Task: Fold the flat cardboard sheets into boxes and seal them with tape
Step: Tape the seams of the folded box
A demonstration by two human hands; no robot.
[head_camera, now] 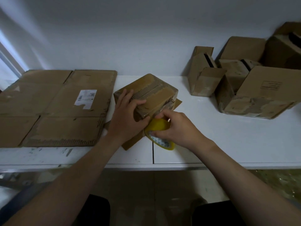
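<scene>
Left hand (128, 115) grips the box (146, 95); right hand (175, 128) holds the tape roll (158, 134). If the box slips, the tape may wrinkle.

A packing workroom: flattened cardboard sheets (55, 106) and folded boxes (244, 82) crowd a paint-smeared white table (228, 144).
</scene>
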